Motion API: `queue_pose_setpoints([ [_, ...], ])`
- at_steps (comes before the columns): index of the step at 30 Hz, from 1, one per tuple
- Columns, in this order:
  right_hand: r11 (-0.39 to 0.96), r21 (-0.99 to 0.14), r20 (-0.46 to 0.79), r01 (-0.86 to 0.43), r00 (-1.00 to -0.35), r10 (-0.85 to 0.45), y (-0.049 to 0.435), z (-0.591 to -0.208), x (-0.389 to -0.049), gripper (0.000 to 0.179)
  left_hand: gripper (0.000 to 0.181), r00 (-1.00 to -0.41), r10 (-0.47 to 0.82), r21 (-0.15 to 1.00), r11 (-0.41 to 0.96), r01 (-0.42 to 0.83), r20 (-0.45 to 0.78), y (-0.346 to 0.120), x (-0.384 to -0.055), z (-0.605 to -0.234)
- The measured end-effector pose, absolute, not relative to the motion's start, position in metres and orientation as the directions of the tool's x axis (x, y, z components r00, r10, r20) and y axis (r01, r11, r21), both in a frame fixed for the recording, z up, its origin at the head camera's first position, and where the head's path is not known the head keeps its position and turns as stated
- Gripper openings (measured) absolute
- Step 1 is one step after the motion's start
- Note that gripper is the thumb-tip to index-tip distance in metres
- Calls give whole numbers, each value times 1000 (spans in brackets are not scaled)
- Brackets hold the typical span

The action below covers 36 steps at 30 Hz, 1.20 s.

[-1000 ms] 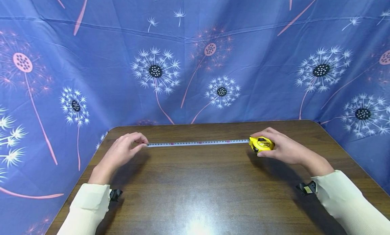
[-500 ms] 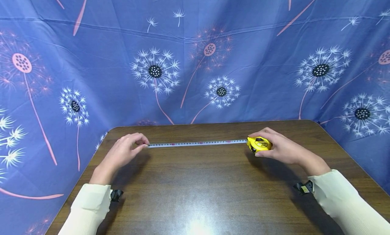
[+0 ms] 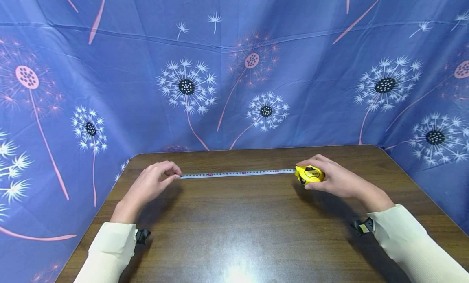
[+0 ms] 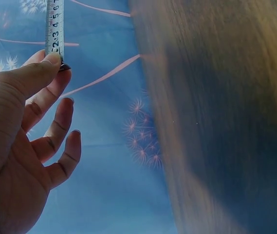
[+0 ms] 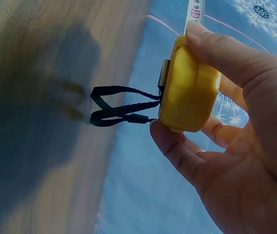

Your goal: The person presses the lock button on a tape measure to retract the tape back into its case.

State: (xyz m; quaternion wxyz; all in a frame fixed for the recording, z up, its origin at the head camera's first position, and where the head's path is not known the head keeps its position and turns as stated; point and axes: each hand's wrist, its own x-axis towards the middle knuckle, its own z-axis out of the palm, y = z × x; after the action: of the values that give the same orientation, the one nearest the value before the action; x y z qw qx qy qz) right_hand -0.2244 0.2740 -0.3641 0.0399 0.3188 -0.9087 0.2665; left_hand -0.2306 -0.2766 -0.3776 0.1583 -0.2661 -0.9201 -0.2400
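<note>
While the two hands hold a tape measure stretched between them, what strikes me from where I stand is how its span has shrunk. At about ten o'clock on the wood-grain tabletop [image 3: 238, 218] is the left hand [image 3: 148, 180], pinching the free end of the graduated tape blade [image 3: 234, 174] between thumb and index finger; its other three fingers are loosely bent around nothing. That hand has drifted a touch toward three o'clock over the last second. Across twelve o'clock the blade runs nearly straight, and fewer figures now show between its third red mark and the case than a moment ago. At two o'clock is the yellow tape-measure case [image 3: 310, 175], gripped by the right hand [image 3: 340, 177] with thumb and fingers around opposite sides. It has come a little toward nine o'clock, closing on the other hand. A black wrist strap [image 5: 119, 111] hangs in a loop off the case, beside a metal belt clip [image 5: 164, 73]. I'd judge the blade is feeding back into its case under control, with most of this stretch still out and no visible sag.
</note>
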Motion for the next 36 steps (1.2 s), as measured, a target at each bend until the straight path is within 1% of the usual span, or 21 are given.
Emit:
queue_pose_setpoints([
  [6,661,-452,239,-598,-796,-557,271,-364,-224,59,14,-810,415,374,733,568,415,-274,-231,-378],
  [17,665,-467,217,-582,-805,-552,268,-366,-225,60,14,-808,423,359,739,569,411,-272,-231,-380],
  [36,675,-464,200,-573,-811,-551,261,-365,-224,61,16,-818,428,378,736,562,384,-265,-231,-380],
])
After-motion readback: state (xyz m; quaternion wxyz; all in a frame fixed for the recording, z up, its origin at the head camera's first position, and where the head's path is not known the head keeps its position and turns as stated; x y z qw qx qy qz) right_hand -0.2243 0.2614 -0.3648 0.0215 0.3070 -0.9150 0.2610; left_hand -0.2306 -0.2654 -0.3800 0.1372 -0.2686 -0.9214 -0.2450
